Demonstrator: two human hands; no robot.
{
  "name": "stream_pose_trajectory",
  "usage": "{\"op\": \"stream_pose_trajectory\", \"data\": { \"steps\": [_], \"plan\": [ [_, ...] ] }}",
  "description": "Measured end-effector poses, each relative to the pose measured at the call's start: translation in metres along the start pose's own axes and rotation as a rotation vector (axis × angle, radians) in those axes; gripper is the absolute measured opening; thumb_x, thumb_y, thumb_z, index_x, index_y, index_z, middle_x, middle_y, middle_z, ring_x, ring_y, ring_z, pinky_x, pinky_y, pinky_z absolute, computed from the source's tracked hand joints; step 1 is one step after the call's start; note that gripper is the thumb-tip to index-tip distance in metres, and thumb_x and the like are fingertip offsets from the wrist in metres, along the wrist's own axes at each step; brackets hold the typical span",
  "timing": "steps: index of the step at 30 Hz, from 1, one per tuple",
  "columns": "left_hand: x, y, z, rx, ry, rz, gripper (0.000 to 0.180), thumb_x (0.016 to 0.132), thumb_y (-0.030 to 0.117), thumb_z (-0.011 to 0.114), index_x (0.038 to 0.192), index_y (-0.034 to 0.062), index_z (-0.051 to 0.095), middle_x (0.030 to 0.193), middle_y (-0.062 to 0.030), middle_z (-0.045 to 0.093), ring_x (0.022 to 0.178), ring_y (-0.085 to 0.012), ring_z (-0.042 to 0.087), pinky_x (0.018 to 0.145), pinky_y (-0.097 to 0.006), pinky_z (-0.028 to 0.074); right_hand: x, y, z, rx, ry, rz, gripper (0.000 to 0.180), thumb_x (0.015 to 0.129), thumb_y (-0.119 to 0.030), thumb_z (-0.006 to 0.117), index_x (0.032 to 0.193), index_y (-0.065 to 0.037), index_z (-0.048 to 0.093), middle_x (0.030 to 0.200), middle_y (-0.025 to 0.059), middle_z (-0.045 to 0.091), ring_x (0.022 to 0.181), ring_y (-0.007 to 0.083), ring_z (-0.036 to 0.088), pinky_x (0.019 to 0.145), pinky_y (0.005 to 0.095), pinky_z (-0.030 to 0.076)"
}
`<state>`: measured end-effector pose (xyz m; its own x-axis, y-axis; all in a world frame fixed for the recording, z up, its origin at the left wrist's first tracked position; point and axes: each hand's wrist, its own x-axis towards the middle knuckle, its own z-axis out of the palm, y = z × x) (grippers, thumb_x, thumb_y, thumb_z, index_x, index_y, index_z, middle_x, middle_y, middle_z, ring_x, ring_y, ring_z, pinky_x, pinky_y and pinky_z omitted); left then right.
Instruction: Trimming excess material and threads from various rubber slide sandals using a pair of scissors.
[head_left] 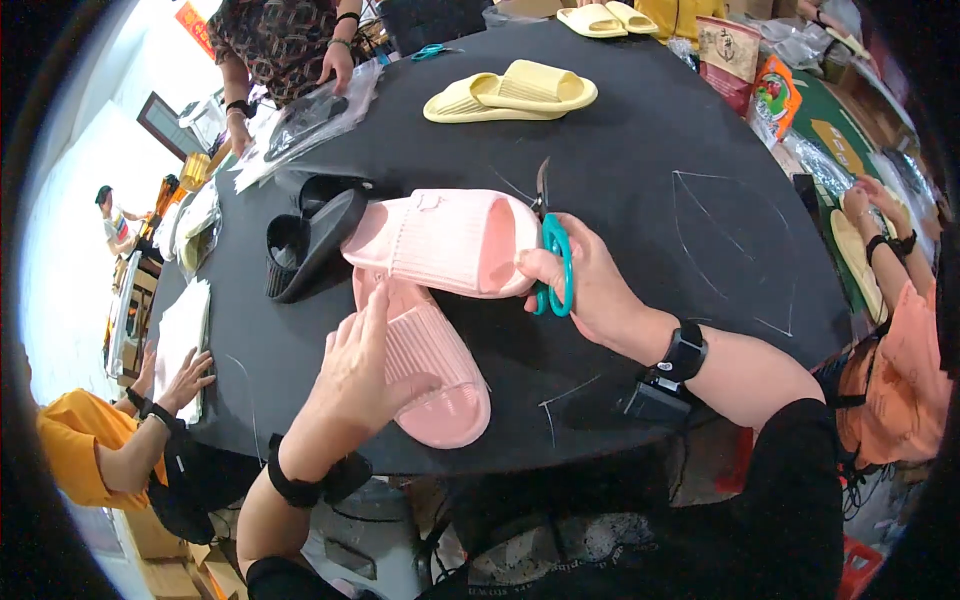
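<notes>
My right hand [600, 290] grips the toe end of one pink slipper [440, 235] with the thumb. The same hand holds scissors [556, 265] with teal handles, their blades pointing away from me. Below, a second pink slipper [455, 375] lies at a slant on the black table, partly covered by the first. My left hand [355, 385] has its fingers stretched out, the thumb over the lower slipper and the fingertips near the place where the two overlap. Just left of the pink slippers is a pair of black slippers [335, 245], one tipped on its side.
Yellow slippers [510, 95] lie farther back, with another yellow pair [607, 20] at the far edge. Teal scissors [430, 50] and clear plastic bags [310, 120] are near a standing person. White sheets [185, 335] lie under a person's hands at left. Another person works at right beside packages [775, 95].
</notes>
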<state>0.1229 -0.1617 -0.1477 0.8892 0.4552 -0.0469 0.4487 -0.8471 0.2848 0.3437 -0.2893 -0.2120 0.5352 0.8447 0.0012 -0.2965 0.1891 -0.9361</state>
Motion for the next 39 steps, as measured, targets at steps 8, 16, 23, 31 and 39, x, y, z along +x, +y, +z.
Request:
{"op": "stream_pose_trajectory", "data": {
  "steps": [8, 16, 23, 31, 39],
  "plan": [
    [-0.029, 0.001, 0.004, 0.168, 0.02, 0.173, 0.09, 0.067, 0.024, 0.075, 0.14, 0.0002, 0.028, 0.137, -0.0255, 0.032, 0.128, -0.0407, 0.031, 0.105, -0.048, 0.025, -0.002, -0.007, 0.0, 0.059, 0.021, -0.049, 0.045, 0.08, -0.02, 0.065, 0.112, 0.005, 0.045, 0.087, 0.0098, 0.057, 0.067, 0.0145, 0.058, 0.052, 0.0263, 0.051],
    [-0.056, -0.012, -0.021, 0.413, -0.004, 0.286, 0.073, 0.061, -0.002, 0.057, 0.132, 0.001, 0.041, 0.138, -0.0227, 0.035, 0.129, -0.0393, 0.034, 0.107, -0.05, 0.025, 0.0, -0.023, 0.0, 0.107, 0.08, -0.101, 0.039, 0.08, -0.021, 0.062, 0.109, 0.0, 0.046, 0.086, 0.0073, 0.056, 0.064, 0.0146, 0.057, 0.051, 0.0271, 0.048],
    [-0.091, -0.039, -0.024, 0.654, -0.023, 0.2, 0.075, 0.064, -0.001, 0.064, 0.134, 0.0191, 0.044, 0.145, -0.0144, 0.032, 0.128, -0.0358, 0.035, 0.106, -0.05, 0.025, -0.002, -0.029, -0.006, 0.093, 0.065, -0.088, 0.029, 0.08, -0.024, 0.06, 0.094, -0.002, 0.051, 0.076, 0.0068, 0.056, 0.061, 0.0157, 0.055, 0.048, 0.0277, 0.044],
    [-0.115, -0.097, -0.001, 0.518, 0.31, -0.128, 0.057, 0.076, 0.003, 0.059, 0.131, 0.0022, 0.045, 0.133, -0.022, 0.043, 0.115, -0.0356, 0.049, 0.097, -0.043, 0.038, 0.004, -0.027, -0.01, 0.065, -0.086, 0.045, 0.023, 0.078, -0.02, 0.061, 0.091, -0.002, 0.052, 0.074, 0.0078, 0.057, 0.059, 0.0159, 0.055, 0.045, 0.0283, 0.043],
    [-0.126, -0.118, 0.015, 0.085, 0.225, -0.487, 0.027, 0.084, 0.01, 0.054, 0.107, -0.0043, 0.053, 0.098, -0.0243, 0.057, 0.092, -0.0407, 0.055, 0.079, -0.045, 0.045, 0.008, -0.03, -0.007, 0.013, -0.198, 0.128, 0.021, 0.077, -0.017, 0.061, 0.091, -0.003, 0.053, 0.072, 0.0076, 0.057, 0.056, 0.0156, 0.055, 0.043, 0.0281, 0.043]
  ]
}}
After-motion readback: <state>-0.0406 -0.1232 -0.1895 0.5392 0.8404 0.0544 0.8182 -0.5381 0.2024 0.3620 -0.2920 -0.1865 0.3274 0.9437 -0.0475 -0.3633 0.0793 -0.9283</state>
